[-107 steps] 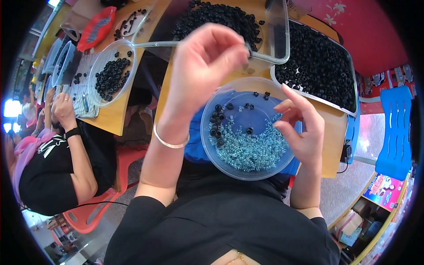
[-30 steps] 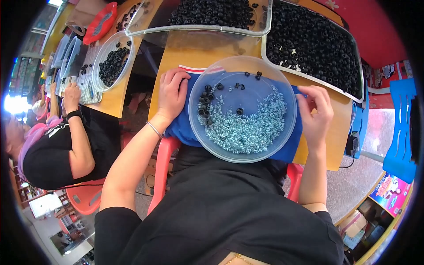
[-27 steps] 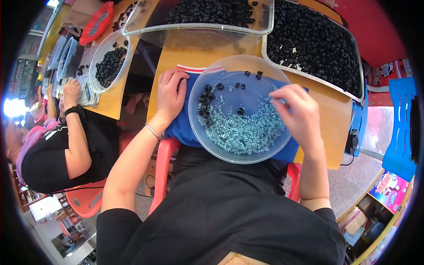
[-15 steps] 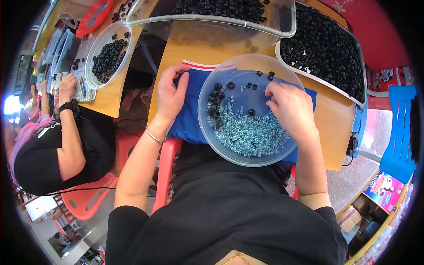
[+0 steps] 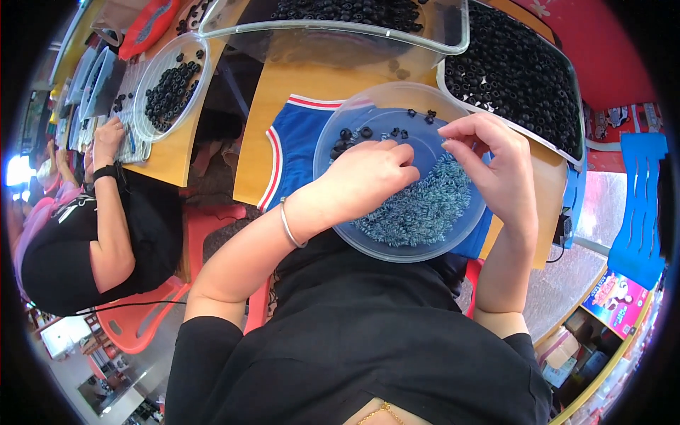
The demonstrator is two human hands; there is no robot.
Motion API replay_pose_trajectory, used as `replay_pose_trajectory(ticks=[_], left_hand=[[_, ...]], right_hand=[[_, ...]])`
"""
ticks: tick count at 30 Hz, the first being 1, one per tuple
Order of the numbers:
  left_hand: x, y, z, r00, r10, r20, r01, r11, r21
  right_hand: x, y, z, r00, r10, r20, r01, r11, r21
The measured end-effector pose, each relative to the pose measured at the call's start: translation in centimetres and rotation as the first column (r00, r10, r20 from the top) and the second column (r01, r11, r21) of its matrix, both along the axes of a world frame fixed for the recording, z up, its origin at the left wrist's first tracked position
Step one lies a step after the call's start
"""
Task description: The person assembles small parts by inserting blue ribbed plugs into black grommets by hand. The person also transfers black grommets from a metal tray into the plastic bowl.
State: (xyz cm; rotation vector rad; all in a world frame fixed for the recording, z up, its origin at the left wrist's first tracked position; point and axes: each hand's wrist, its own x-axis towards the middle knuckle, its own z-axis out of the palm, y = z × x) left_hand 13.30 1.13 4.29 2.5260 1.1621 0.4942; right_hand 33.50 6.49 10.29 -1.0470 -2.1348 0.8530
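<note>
On my lap and the table edge rests a round clear plastic tub (image 5: 411, 256) with a heap of small metal springs (image 5: 425, 221) and a few round black plastic pieces (image 5: 345, 134) along its far left side. My left hand (image 5: 365, 177) reaches over the tub with its fingers curled downward; their tips are hidden behind the hand. Above the tub's right side, my right hand (image 5: 503, 159) is raised, thumb and forefinger pinched on something too small to make out. Under the tub lies a blue cloth (image 5: 297, 145) with white and red trim.
A clear bin (image 5: 333, 30) and a white-rimmed tray (image 5: 582, 127), both holding many black pieces, stand at the back. Left, another clear tub (image 5: 137, 106) with black pieces sits before a seated person (image 5: 78, 248). A blue plastic chair (image 5: 641, 212) is at right.
My left hand has moved right, from over the blue cloth to over the tub, and its fingers have curled. My right hand has risen from the tub and shifted right, thumb and forefinger pinched.
</note>
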Motion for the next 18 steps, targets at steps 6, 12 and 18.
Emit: replay_pose_trajectory(ticks=[6,12,18], left_hand=[[0.3,0.7,-0.2,0.997,0.047,0.057,-0.042,0.996,-0.079],[0.1,1.9,0.8,0.76,0.318,0.566,0.044,0.845,-0.534],[-0.3,2.6,2.1,0.066,0.614,0.787,0.523,0.65,-0.551]], right_hand=[[0.4,0.3,0.6,1.0,0.01,-0.028,-0.009,0.999,0.032],[-0.3,1.0,2.4,0.998,0.006,-0.07,0.0,0.997,0.083],[-1.1,0.3,2.2,0.984,0.056,-0.168,-0.025,0.982,0.185]])
